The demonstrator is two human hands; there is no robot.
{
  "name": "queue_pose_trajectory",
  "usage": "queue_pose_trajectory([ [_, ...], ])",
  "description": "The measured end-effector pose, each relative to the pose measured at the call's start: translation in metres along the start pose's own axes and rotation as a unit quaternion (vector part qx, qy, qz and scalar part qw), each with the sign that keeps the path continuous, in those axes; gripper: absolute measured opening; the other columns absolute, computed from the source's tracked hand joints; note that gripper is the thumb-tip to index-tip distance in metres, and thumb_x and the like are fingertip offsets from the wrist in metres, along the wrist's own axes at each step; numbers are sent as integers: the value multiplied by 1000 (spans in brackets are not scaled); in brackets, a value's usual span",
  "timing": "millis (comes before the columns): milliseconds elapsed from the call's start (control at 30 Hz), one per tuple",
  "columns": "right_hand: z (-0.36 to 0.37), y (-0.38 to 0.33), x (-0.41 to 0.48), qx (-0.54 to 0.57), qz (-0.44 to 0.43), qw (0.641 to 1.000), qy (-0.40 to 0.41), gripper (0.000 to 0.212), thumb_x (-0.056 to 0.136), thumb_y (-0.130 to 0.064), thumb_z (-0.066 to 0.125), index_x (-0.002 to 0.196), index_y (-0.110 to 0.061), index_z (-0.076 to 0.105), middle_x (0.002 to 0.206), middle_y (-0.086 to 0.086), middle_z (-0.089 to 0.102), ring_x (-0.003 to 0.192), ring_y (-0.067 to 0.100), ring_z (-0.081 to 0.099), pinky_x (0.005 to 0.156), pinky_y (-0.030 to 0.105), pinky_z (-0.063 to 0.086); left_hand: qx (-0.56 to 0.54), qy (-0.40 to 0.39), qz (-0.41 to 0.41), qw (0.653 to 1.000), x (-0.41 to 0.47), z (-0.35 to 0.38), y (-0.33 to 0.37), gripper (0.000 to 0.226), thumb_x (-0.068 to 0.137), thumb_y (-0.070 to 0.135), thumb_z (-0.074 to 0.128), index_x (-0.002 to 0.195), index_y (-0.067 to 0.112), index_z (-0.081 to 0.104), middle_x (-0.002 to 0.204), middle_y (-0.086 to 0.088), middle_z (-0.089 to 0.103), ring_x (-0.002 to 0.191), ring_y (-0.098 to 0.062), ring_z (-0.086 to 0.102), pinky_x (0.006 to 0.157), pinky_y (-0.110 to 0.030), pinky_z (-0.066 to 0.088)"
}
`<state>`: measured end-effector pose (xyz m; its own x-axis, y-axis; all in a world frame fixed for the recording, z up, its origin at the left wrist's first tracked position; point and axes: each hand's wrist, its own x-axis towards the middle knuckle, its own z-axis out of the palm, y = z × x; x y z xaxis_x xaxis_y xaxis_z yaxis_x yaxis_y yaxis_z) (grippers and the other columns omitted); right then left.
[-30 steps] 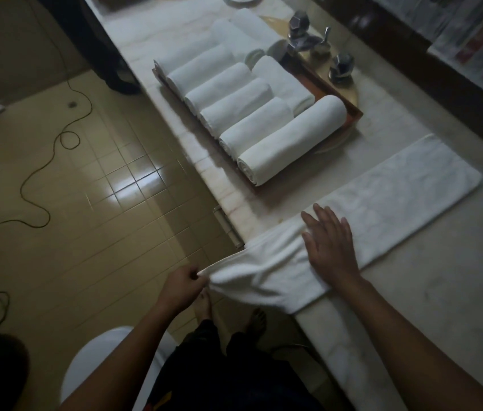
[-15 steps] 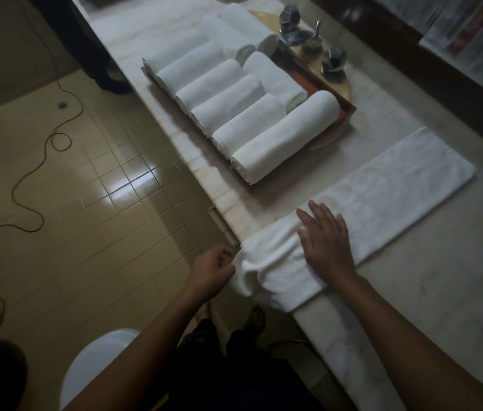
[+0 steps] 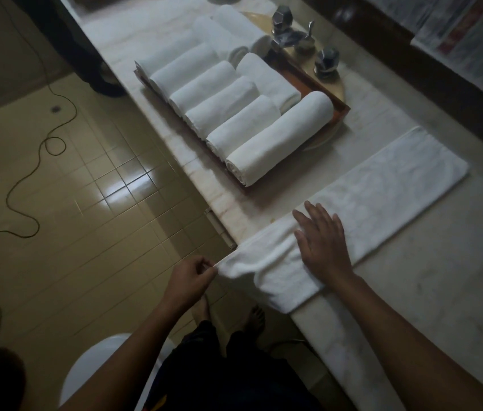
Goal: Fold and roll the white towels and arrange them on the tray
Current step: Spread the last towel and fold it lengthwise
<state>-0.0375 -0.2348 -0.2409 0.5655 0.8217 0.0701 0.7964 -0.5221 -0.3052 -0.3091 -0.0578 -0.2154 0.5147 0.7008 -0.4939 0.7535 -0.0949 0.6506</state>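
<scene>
White towel [image 3: 382, 194], folded into one long flat strip, lies aslant across the desk [image 3: 448, 286]. Its far end reaches toward the desk's back edge on the right. Its near end spills over the front edge, the edge that borders the floor, and bunches there into soft folds.

The left hand [image 3: 190, 280] is out past that front edge, over the floor. Its fingers are curled and it pinches the overhanging corner of the towel between thumb and fingertips, drawing the cloth out sideways. The right hand [image 3: 323, 241] lies palm down on the strip just inside the front edge, fingers straight and slightly spread, pressing the towel flat to the desk and gripping nothing.

Farther along the front edge sits a wooden tray [image 3: 339, 106], near the strip but not touching it. Rolled towels [image 3: 279, 137] fill it, laid side by side in a row with a few more behind. The roll nearest the flat strip is the thickest and longest. Beyond the tray, toward the back edge, stand faceted metal tap fittings [image 3: 326, 59].

Below the desk the tiled floor [image 3: 92, 221] carries a thin dark cable [image 3: 25, 182] in loose loops, and the person's bare feet [image 3: 256, 315] show under the hanging cloth.
</scene>
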Motion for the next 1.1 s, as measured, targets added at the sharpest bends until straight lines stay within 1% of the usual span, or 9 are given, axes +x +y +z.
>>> queue_pose_trajectory([
  [133, -2, 2, 4, 19, -3, 1000, -3, 50, 104, -41, 39, 149, -25, 51, 161, 7, 41, 152, 27, 31, 122, 54, 25, 80, 44, 30, 995, -3, 8, 11, 19, 88, 14, 69, 105, 22, 66, 73, 6, 62, 69, -14, 60, 65, -37, 52],
  [300, -20, 20, 16, 70, 22, 995, 65, 46, 100, -31, 53, 143, -17, 58, 155, 15, 48, 146, 34, 40, 117, 54, 36, 99, 105, 219, 965, -1, 33, 74, 29, 86, 18, 63, 114, 24, 63, 94, 9, 59, 90, -15, 54, 77, -35, 47],
  [400, -41, 46, 30, 85, 59, 990, 96, 46, 98, -29, 56, 141, -14, 60, 152, 16, 50, 144, 34, 41, 118, 49, 37, 125, 56, 335, 932, 4, 61, 121, 31, 91, 23, 61, 122, 24, 60, 115, 3, 62, 106, -16, 53, 90, -33, 45],
  [533, -67, 84, 56, 73, 140, 986, 62, 47, 101, -31, 54, 146, -16, 55, 158, 15, 43, 148, 34, 34, 120, 49, 32, 204, -37, 431, 878, 29, 102, 162, 41, 99, 32, 57, 139, 24, 53, 147, -2, 52, 136, -20, 44, 115, -41, 37],
  [633, -69, 107, 67, 10, 219, 976, -2, 55, 104, -41, 49, 155, -21, 43, 165, 13, 31, 153, 33, 25, 124, 52, 21, 316, -91, 474, 817, 54, 127, 186, 58, 103, 40, 50, 157, 23, 36, 167, -7, 28, 155, -28, 21, 125, -48, 19],
  [733, -55, 119, 68, -30, 291, 955, -49, 69, 103, -61, 36, 162, -29, 24, 172, 7, 10, 158, 29, 7, 124, 57, 6, 376, -147, 497, 768, 77, 139, 184, 68, 107, 52, 33, 165, 27, 8, 173, -4, -1, 159, -25, -8, 129, -50, 2],
  [833, -48, 134, 78, -39, 337, 941, 1, 80, 98, -72, 31, 163, -26, 20, 171, 13, 7, 158, 32, 5, 124, 59, 5, 365, -143, 521, 758, 86, 140, 170, 71, 107, 57, 30, 165, 30, 0, 173, 1, -7, 158, -19, -14, 128, -51, 3],
  [933, -52, 162, 101, -54, 360, 930, 54, 82, 96, -73, 30, 161, -23, 28, 168, 20, 17, 156, 37, 13, 123, 60, 8, 349, -139, 527, 762, 88, 142, 166, 75, 105, 58, 37, 165, 30, 2, 173, 2, -5, 159, -20, -10, 128, -52, 7],
  [1100, -65, 215, 133, -60, 378, 923, 38, 73, 99, -67, 31, 161, -30, 26, 170, 15, 14, 157, 36, 9, 125, 60, 6, 339, -141, 524, 768, 90, 143, 170, 78, 104, 60, 40, 165, 30, 4, 173, 2, -3, 159, -20, -9, 128, -52, 7],
])
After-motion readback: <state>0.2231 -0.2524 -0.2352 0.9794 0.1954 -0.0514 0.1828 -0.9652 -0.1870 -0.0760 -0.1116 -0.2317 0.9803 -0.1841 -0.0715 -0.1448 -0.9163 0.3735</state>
